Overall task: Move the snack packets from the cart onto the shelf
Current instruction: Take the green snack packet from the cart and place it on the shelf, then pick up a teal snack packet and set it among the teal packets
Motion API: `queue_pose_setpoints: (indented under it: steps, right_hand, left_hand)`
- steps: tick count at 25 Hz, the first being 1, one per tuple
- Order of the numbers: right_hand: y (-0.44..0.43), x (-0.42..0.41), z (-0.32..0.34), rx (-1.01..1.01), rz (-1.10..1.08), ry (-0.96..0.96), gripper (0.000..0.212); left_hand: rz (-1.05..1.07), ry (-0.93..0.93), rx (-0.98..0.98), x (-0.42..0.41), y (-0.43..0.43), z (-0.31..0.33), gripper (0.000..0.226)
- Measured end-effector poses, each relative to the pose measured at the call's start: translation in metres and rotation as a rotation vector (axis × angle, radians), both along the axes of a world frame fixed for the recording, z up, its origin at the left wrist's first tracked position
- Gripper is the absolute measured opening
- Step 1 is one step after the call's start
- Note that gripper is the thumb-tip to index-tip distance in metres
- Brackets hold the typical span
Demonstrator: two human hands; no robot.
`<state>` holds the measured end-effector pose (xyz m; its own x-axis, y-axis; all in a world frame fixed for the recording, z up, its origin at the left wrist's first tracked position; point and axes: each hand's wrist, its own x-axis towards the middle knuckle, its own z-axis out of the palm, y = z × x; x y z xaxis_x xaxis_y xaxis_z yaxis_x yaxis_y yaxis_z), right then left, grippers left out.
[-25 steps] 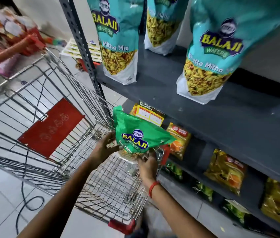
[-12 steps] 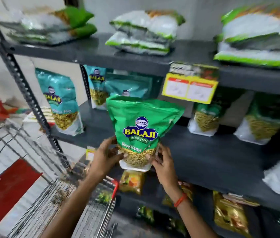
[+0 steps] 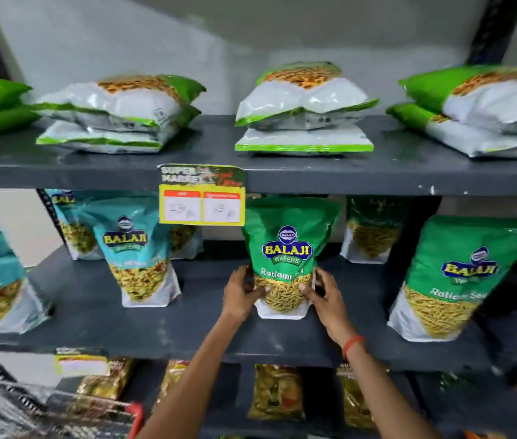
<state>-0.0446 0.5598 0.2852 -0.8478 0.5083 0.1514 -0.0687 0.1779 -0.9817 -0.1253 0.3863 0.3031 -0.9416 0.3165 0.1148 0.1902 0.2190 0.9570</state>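
A green Balaji Ratlami Sev packet (image 3: 285, 248) stands upright on the dark middle shelf (image 3: 206, 324), its white base touching the board. My left hand (image 3: 240, 294) grips its lower left side and my right hand (image 3: 325, 296) grips its lower right side. A red band circles my right wrist. The wire cart (image 3: 29, 410) shows only as a blurred corner at the bottom left.
Teal Balaji packets (image 3: 138, 251) stand to the left, more green ones (image 3: 453, 277) to the right. Flat green-and-white packets (image 3: 304, 106) lie stacked on the upper shelf. A yellow price tag (image 3: 201, 198) hangs just above the held packet. Yellow packets fill the lower shelf.
Both hands lifted the green packet out of the cart, carried it up and to the right, and set its base on the middle shelf. The view swung from the cart to the shelf.
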Motion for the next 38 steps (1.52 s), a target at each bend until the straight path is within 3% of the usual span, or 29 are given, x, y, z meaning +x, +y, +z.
queue_pose_setpoints:
  steps: [5, 8, 10, 12, 18, 24, 26, 28, 29, 32, 35, 38]
  right_hand:
    - [0.029, 0.0, -0.004, -0.054, 0.039, -0.038, 0.054]
    - [0.043, -0.004, -0.013, -0.047, 0.163, -0.114, 0.088]
    - [0.048, -0.009, -0.02, -0.013, 0.236, -0.242, 0.1]
    - [0.046, -0.011, -0.025, -0.003, 0.261, -0.322, 0.09]
    - [0.044, 0.013, -0.034, -0.061, 0.317, -0.319, 0.071]
    - [0.037, 0.038, -0.036, -0.005, 0.303, -0.352, 0.076]
    - [0.033, 0.042, -0.029, 0.0, 0.299, -0.364, 0.092]
    - [0.012, 0.052, -0.018, -0.016, 0.199, -0.3, 0.117]
    - [-0.005, 0.059, -0.01, 0.007, 0.076, -0.211, 0.118]
    - [-0.068, 0.065, 0.015, 0.24, -0.295, 0.183, 0.087]
    - [-0.129, 0.033, 0.03, 0.406, -0.277, 0.393, 0.06]
    - [-0.186, -0.015, 0.031, 0.414, -0.147, 0.375, 0.056]
  left_hand:
    - [-0.039, -0.01, -0.005, -0.013, 0.025, -0.014, 0.063]
    - [-0.173, -0.053, -0.094, -0.026, 0.017, -0.025, 0.085]
    - [-0.276, -0.127, -0.197, -0.033, 0.016, -0.032, 0.096]
    - [-0.333, -0.196, -0.235, -0.03, 0.018, -0.034, 0.089]
    - [-0.312, -0.229, -0.217, -0.004, 0.012, -0.052, 0.079]
    - [-0.307, -0.24, -0.243, 0.018, 0.008, -0.054, 0.08]
    - [-0.328, -0.224, -0.252, 0.023, 0.007, -0.044, 0.088]
    - [-0.358, -0.168, -0.228, 0.031, 0.004, -0.034, 0.104]
    - [-0.347, -0.12, -0.211, 0.036, 0.001, -0.026, 0.109]
    - [-0.158, 0.116, -0.133, 0.052, -0.021, 0.003, 0.1]
    - [0.008, 0.383, -0.075, 0.049, -0.062, 0.027, 0.086]
    - [0.136, 0.46, -0.058, 0.027, -0.115, 0.026, 0.085]
